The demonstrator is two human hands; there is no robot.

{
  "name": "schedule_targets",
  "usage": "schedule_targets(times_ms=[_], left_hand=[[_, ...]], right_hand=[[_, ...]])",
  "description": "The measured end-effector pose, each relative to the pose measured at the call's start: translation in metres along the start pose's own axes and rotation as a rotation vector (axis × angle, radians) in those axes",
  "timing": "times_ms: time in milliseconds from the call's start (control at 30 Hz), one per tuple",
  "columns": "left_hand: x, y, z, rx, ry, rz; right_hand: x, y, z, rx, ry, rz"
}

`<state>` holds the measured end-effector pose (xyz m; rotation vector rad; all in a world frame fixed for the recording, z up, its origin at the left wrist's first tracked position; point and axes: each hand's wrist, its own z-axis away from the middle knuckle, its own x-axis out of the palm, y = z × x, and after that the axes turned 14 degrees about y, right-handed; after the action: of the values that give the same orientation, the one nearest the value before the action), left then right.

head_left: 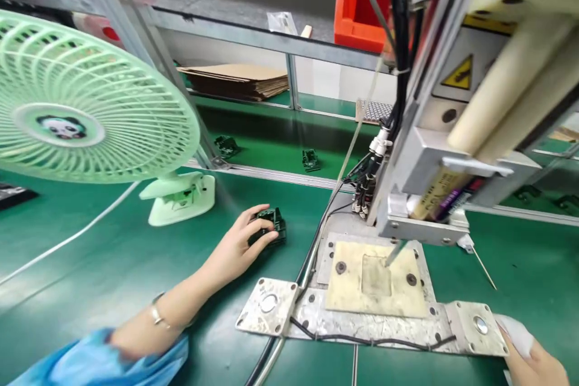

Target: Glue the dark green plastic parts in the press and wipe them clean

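Red bin, left grip around assembly

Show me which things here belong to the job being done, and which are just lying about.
Part of the job, it seems:
dark part, in the left hand
machine and its cream plate, with the right hand at the base's right end
perhaps the similar part behind

Apparently just around:
green fan
cardboard stack
orange bin
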<state>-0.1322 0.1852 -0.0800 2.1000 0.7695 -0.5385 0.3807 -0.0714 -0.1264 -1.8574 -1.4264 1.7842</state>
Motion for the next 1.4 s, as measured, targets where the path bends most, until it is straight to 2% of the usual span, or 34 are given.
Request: schedule_targets(times_ms=[100,167,233,333,400,467,500,567,633,700,800,900,967,1133,1233,1300,1400], left_hand=[[-0.008,0.002,0.013,-0.029,-0.034,-0.003],[-0.015,0.009,0.015,-0.107,-0.028,0.011],[-0.022,0.029,0.011,-0.266,0.034,0.083],[-0.03,0.081,0.003,-0.557,0.086,0.266],[-0.027,0.121,-0.001,-0.692,-0.17,0.39],[-0.015,0.156,0.0,-0.802,-0.565,0.525],[-0.006,0.17,0.001,-0.843,-0.676,0.553],[0.013,0.189,0.003,-0.882,-0.793,0.586],[0.031,0.198,0.003,-0.899,-0.816,0.615],[0.046,0.2,-0.001,-0.883,-0.802,0.665],[0.061,0.195,-0.007,-0.732,-0.7,0.711],[0.069,0.189,-0.007,-0.578,-0.603,0.707],[0.071,0.186,-0.004,-0.49,-0.584,0.7],[0.071,0.188,0.005,-0.213,-0.505,0.431],[0.067,0.191,0.006,-0.187,-0.513,0.379],[0.057,0.19,0.005,-0.176,-0.505,0.347],[0.026,0.177,0.006,-0.208,-0.349,0.174]], right_hand=[[-0.003,-0.012,0.004,0.135,-0.054,0.013],[-0.003,-0.021,0.009,0.157,-0.034,-0.022],[-0.002,-0.028,0.013,0.159,-0.011,-0.055],[-0.001,-0.032,0.015,0.145,-0.01,-0.101],[-0.001,-0.031,0.015,0.128,-0.008,-0.13],[-0.001,-0.03,0.014,0.122,-0.017,-0.138],[0.0,-0.029,0.015,0.122,-0.026,-0.137],[0.001,-0.026,0.015,0.12,-0.034,-0.142],[0.002,-0.023,0.016,0.116,-0.032,-0.158],[0.004,-0.02,0.016,0.118,-0.034,-0.185],[0.004,-0.018,0.014,0.136,-0.069,-0.214],[0.003,-0.019,0.012,0.136,-0.09,-0.24],[0.003,-0.02,0.012,0.124,-0.089,-0.253],[0.003,-0.023,0.013,0.166,-0.09,-0.252],[0.001,-0.024,0.014,0.22,-0.073,-0.207],[-0.001,-0.024,0.015,0.261,-0.052,-0.178],[-0.005,-0.026,0.016,0.354,-0.001,-0.161]])
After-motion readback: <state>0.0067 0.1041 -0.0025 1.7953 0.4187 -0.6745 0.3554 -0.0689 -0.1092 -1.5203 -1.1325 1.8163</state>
